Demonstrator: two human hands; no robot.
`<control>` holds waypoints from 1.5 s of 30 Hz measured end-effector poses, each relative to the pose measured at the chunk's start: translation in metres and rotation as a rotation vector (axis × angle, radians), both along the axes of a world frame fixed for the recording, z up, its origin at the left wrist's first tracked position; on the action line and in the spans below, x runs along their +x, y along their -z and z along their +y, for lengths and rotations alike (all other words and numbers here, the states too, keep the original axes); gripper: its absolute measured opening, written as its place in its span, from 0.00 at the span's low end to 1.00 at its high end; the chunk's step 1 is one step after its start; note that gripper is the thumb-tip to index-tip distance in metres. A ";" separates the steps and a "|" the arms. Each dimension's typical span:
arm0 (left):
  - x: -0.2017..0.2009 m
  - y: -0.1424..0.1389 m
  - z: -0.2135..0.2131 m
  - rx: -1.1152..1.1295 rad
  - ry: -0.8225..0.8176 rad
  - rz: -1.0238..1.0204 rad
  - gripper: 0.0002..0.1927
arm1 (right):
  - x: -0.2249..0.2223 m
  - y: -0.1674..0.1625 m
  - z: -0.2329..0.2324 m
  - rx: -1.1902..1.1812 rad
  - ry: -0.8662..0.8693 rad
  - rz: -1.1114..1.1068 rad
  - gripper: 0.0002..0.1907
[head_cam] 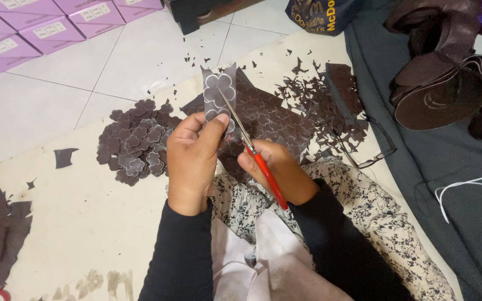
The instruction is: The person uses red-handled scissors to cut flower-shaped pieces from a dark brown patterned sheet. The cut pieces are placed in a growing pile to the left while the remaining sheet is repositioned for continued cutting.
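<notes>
Several purple boxes (34,30) sit at the upper left of the frame. Right of them, left of centre, a pile of brown flower cutouts (138,142) lies on the floor. The left hand (192,161) pinches a brown strip (218,89) marked with flower outlines at centre. Just right, the right hand (277,170) grips red-handled scissors (255,156), blades on the strip.

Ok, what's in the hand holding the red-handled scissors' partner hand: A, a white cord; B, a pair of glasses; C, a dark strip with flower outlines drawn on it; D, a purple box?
C: the left hand pinches the flower-outlined strip while the scissors cut into it.
</notes>
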State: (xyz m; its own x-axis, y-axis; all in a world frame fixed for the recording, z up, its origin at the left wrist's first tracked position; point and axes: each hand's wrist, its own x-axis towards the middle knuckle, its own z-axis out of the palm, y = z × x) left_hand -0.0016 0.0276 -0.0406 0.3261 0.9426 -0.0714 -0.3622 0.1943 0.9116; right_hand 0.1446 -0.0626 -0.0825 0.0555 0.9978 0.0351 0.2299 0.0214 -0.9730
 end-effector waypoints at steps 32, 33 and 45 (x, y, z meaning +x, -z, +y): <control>0.015 0.016 -0.002 0.064 -0.020 -0.133 0.07 | -0.008 0.002 0.005 -0.039 0.093 0.068 0.19; 0.013 0.015 -0.001 0.099 -0.026 -0.091 0.07 | -0.007 0.002 0.006 -0.063 0.078 0.095 0.20; 0.009 0.012 -0.005 0.129 -0.026 -0.031 0.06 | -0.002 0.006 0.005 -0.009 0.051 0.037 0.21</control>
